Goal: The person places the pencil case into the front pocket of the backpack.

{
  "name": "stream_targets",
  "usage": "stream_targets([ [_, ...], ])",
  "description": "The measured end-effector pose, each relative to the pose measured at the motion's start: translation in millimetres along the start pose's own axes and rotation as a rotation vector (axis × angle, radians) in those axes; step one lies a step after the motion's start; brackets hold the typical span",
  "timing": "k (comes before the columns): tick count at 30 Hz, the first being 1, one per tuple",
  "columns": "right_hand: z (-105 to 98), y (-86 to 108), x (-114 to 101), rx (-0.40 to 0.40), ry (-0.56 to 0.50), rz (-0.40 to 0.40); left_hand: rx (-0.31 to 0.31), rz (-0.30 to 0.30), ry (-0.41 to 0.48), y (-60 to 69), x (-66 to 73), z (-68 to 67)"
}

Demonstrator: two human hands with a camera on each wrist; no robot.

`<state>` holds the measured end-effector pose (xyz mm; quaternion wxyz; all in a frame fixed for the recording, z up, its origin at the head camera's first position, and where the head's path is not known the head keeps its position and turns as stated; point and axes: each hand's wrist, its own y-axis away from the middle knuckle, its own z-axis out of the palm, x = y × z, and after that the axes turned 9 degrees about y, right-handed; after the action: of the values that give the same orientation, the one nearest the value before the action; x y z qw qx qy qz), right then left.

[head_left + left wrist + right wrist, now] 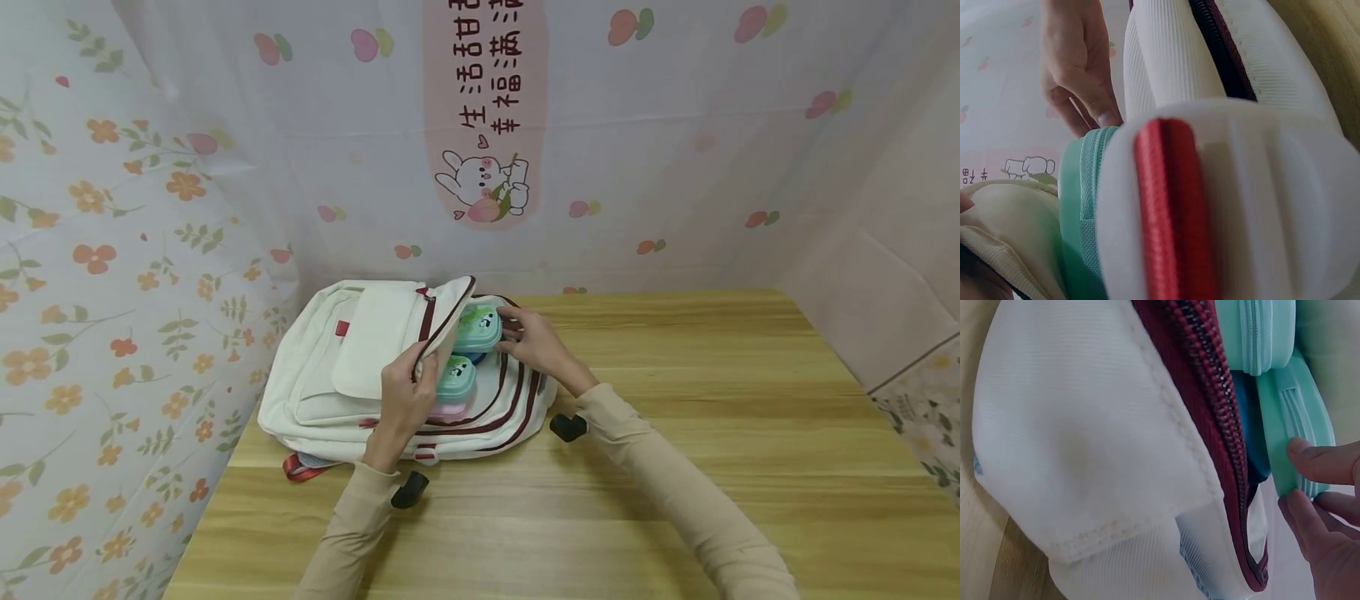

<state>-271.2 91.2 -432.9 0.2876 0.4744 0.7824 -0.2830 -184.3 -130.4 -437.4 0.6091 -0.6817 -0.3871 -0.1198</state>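
Note:
A white backpack (318,408) with dark red zips lies on the table, its main compartment unzipped. My left hand (403,402) grips the edge of its front panel and holds it lifted. Inside sit two mint-green zip cases with a panda picture, the farther case (486,335) above the nearer case (459,379) in the head view. My right hand (536,340) pinches the end of the farther case between thumb and fingers (1310,519). A dark blue thing (1249,425) shows beside the cases; its kind is hidden. Something pink (448,411) lies under the nearer case.
The wooden table (712,417) extends to the right of the backpack. A patterned cloth (675,150) hangs behind it, and a floral cloth (97,317) hangs on the left. A red strap (300,471) sticks out at the backpack's lower left.

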Motion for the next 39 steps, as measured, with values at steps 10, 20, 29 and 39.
stream_targets([
  [10,6,-5.4,-1,0.005,-0.029,-0.036,0.014,-0.026,-0.005,1.7,1.3,0.1],
  [20,12,-6.3,-5,0.014,-0.023,0.008,-0.017,-0.044,0.01,2.8,0.8,1.8],
  [29,12,3.5,1,0.031,0.005,-0.055,-0.08,0.057,-0.017,4.4,1.8,5.1],
  [39,-22,33.1,17,0.108,0.088,-0.019,-0.259,0.101,-0.058,12.3,6.0,12.9],
])
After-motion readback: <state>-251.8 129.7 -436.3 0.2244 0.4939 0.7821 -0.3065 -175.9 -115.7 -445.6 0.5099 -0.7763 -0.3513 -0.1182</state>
